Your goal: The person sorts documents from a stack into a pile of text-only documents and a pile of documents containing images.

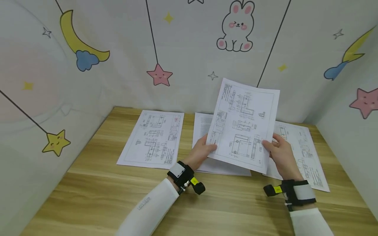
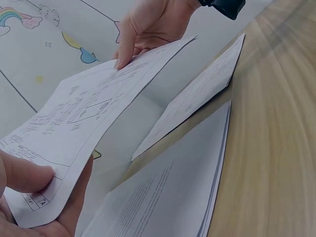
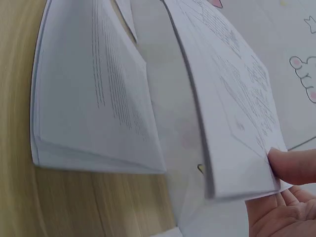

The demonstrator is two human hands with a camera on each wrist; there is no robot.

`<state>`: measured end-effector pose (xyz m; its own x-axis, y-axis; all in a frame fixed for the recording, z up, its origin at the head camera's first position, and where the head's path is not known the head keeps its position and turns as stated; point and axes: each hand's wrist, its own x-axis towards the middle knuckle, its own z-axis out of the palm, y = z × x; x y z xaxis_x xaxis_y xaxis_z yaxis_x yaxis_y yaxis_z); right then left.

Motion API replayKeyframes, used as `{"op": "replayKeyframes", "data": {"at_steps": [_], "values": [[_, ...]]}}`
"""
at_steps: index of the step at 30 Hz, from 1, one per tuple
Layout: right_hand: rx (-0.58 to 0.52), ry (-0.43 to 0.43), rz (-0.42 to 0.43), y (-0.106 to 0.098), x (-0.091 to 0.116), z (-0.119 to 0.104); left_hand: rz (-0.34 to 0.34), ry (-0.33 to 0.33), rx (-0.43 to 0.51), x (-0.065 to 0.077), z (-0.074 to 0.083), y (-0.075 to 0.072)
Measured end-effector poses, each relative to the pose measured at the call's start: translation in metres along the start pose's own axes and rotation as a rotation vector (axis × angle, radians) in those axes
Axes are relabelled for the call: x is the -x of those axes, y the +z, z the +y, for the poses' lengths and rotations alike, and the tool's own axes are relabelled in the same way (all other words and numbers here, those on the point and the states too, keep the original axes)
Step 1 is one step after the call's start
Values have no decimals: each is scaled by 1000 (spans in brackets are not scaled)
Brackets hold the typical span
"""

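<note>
A sheet of paper printed with technical drawings (image 1: 245, 124) is held up, tilted, above a stack of papers (image 1: 227, 167). My left hand (image 1: 200, 152) pinches its lower left corner, thumb on the printed face and fingers behind. At the lower right edge, my right hand (image 1: 282, 157) grips the same sheet between thumb and fingers. In the left wrist view the sheet (image 2: 84, 108) bows slightly between both hands. The stack (image 3: 94, 113) beneath shows lines of text on its top page, seen in the right wrist view; part of it is hidden by the raised sheet.
Another drawing sheet (image 1: 153, 137) lies on the wooden table (image 1: 97, 190) to the left. More drawing paper (image 1: 313, 157) lies to the right, partly behind my right hand. A cartoon-printed fabric wall (image 1: 189, 42) encloses the back and sides of the table.
</note>
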<state>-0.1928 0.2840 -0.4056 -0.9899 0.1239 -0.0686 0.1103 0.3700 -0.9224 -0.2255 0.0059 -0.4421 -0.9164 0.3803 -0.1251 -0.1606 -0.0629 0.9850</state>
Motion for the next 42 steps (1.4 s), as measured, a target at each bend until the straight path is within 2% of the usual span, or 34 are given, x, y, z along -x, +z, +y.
{"op": "replayKeyframes", "data": {"at_steps": [7, 13, 18, 22, 28, 33, 37, 42], "values": [[-117, 4, 47, 45, -1, -15, 73, 0, -23, 17, 9, -30], [-194, -46, 49, 77, -5, -31, 149, 29, -33, 31, 19, -61], [-198, -53, 51, 101, -9, -37, 217, 19, -130, 40, 27, -84], [-203, -21, 20, 122, -14, -40, 271, 5, -209, 49, 30, -102], [-222, 13, -14, 153, -20, -46, 353, -59, -299, 63, 31, -129], [-204, 48, -51, 180, -22, -49, 382, -111, -331, 74, 31, -155], [-198, 43, -81, 202, -24, -50, 421, -161, -357, 81, 29, -174], [-147, 40, -103, 228, -29, -54, 480, -209, -374, 89, 28, -190]]}}
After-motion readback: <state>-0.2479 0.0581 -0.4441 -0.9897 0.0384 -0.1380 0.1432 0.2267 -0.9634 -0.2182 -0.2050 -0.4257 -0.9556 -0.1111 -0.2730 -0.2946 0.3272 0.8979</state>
